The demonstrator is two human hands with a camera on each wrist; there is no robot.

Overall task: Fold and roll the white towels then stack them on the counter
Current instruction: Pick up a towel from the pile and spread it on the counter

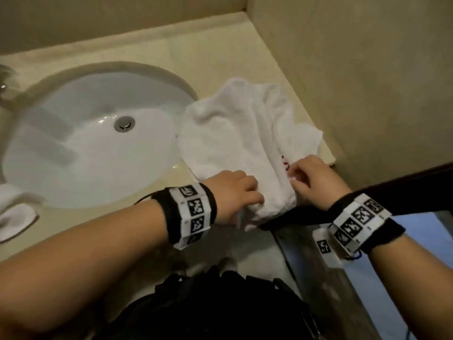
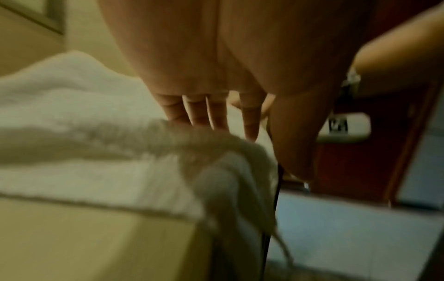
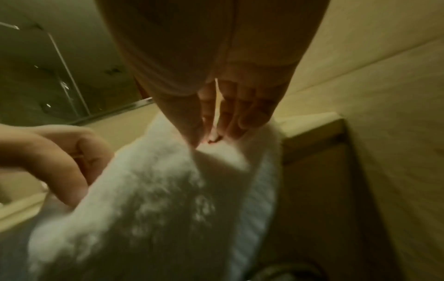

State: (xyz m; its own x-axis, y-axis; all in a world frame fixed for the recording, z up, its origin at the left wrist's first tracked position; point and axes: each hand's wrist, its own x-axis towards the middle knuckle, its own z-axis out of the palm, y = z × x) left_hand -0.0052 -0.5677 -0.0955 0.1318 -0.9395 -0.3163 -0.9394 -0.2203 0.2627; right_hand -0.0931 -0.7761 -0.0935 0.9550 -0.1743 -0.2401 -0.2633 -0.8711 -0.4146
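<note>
A white towel (image 1: 235, 133) lies lengthwise on the beige counter (image 1: 220, 57), right of the sink, and its near end hangs over the front edge. My left hand (image 1: 245, 200) grips the near left side of that end, fingers over the top and thumb below. The left wrist view shows the left hand (image 2: 240, 133) on the bunched towel (image 2: 96, 152) edge. My right hand (image 1: 297, 176) pinches the near right corner beside some red stitching. In the right wrist view the right hand (image 3: 209, 136) nips the towel (image 3: 156, 199) between thumb and fingertips.
A white oval sink (image 1: 98, 133) fills the counter's left part, with a faucet (image 1: 5, 87) at the far left. Another white towel (image 1: 14, 217) lies at the left front edge. A wall (image 1: 367, 82) bounds the counter just right of the towel.
</note>
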